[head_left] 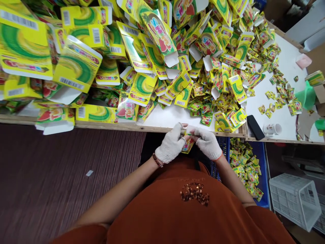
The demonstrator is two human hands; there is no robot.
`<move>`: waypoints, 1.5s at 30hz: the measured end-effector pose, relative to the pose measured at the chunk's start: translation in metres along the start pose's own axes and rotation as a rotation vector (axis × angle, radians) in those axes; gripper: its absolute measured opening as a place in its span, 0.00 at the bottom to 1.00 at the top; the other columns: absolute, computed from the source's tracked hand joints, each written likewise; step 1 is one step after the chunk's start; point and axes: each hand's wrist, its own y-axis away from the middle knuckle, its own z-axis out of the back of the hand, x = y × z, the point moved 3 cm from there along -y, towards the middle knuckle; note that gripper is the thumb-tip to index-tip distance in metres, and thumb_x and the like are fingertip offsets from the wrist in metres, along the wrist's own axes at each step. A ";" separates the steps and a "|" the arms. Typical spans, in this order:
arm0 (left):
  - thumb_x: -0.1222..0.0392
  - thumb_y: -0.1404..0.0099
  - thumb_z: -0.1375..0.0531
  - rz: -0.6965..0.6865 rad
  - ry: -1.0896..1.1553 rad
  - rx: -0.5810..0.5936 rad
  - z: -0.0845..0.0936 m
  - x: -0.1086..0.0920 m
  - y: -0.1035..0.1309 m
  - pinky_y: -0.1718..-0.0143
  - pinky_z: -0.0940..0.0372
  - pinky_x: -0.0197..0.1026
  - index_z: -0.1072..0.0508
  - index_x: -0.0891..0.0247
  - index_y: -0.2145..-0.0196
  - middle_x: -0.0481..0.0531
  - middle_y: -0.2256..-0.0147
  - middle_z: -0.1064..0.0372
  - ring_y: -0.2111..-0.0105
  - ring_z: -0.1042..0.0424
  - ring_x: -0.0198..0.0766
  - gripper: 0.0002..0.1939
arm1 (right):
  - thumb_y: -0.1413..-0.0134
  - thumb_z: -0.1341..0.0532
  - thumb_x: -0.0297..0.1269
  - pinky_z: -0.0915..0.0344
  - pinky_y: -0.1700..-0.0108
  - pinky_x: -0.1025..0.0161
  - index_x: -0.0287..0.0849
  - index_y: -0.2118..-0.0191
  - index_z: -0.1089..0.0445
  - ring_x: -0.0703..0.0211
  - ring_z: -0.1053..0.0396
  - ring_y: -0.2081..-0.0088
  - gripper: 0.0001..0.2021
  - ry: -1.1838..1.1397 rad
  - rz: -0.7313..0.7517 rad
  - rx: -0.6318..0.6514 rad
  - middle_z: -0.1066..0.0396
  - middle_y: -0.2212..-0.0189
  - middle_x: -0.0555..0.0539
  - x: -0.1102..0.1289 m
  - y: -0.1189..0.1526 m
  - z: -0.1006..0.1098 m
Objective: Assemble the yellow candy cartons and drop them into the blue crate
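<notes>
My left hand [170, 144] and my right hand [208, 143], both in white fingerless-tip gloves, meet in front of my body at the table's near edge. Between them they grip a small yellow and green candy box [188, 146], with its white flap up by the fingertips. The fingers of both hands are closed round its upper end; part of the box is hidden behind them. Just beyond my hands lie small green candy packets [207, 118] and a pile of open-flapped yellow boxes [142, 88] on the white table [162, 118].
A black phone [255, 127] and a white mug [272, 128] stand at the table's edge on the right. Below is a blue crate [264, 183] of packets, beside a white plastic basket [294, 200]. A green scoop [306, 95] lies farther right.
</notes>
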 end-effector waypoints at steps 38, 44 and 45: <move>0.49 0.36 0.43 0.218 0.041 0.182 0.027 0.028 0.042 0.70 0.38 0.36 0.29 0.64 0.69 0.46 0.72 0.31 0.71 0.35 0.33 0.14 | 0.39 0.41 0.43 0.38 0.66 0.66 0.42 0.66 0.23 0.61 0.32 0.69 0.13 -0.140 -0.208 0.144 0.28 0.73 0.52 -0.014 0.035 -0.055; 0.51 0.33 0.44 0.130 0.019 0.164 0.026 0.037 0.060 0.66 0.33 0.38 0.26 0.64 0.67 0.50 0.70 0.27 0.69 0.29 0.35 0.14 | 0.37 0.44 0.41 0.37 0.64 0.64 0.44 0.67 0.24 0.60 0.31 0.69 0.13 0.021 -0.050 0.195 0.27 0.72 0.49 -0.014 0.044 -0.056; 0.52 0.33 0.43 0.072 0.010 0.158 0.025 0.039 0.065 0.62 0.31 0.39 0.25 0.64 0.65 0.51 0.66 0.25 0.66 0.27 0.37 0.13 | 0.37 0.44 0.41 0.35 0.63 0.63 0.44 0.66 0.24 0.59 0.30 0.67 0.13 0.045 0.008 0.225 0.26 0.70 0.47 -0.015 0.047 -0.056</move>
